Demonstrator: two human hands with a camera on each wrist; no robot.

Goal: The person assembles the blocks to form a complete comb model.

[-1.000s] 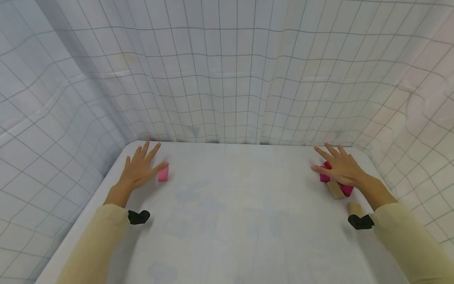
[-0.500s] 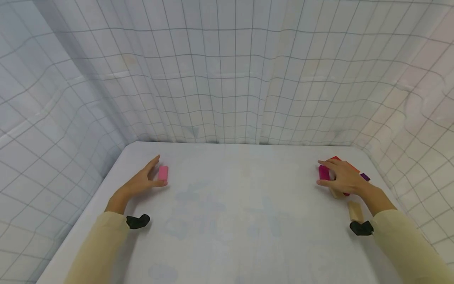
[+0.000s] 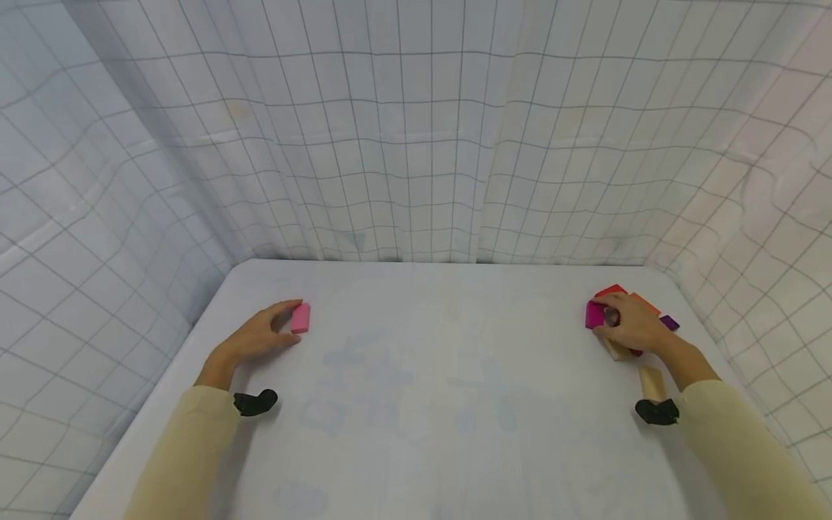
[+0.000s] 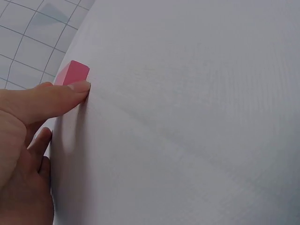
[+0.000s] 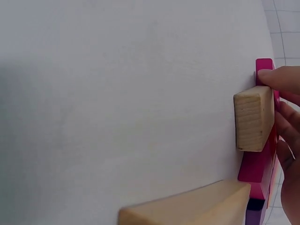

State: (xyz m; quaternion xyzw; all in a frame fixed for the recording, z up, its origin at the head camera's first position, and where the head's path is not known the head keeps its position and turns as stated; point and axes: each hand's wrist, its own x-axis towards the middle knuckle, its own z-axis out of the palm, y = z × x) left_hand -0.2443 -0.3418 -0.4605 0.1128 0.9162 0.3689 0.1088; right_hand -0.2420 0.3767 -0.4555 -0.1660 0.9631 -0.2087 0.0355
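Note:
A pink block [image 3: 300,318] lies on the white table at the left. My left hand [image 3: 256,336] holds it at its ends, index finger at the far end and thumb at the near one. Seen from the left wrist, the thumb covers part of the pink block [image 4: 75,72]. On the right, my right hand [image 3: 630,326] grips a magenta block [image 3: 594,315] between thumb and index finger. In the right wrist view the thumb presses on the magenta block [image 5: 264,65], with a plain wooden block [image 5: 253,119] close beside it. The right palm hides parts of the pile.
Around the right hand lie a red block [image 3: 611,290], an orange block [image 3: 645,303], a purple block [image 3: 669,323] and a wooden block [image 3: 652,383] near the wrist. Gridded white curtains [image 3: 416,144] enclose the table's back and sides.
Both hands have gone from spread fingers over the table to fingers bent round a block. The left fingers came down onto the pink block, the right ones onto the magenta block.

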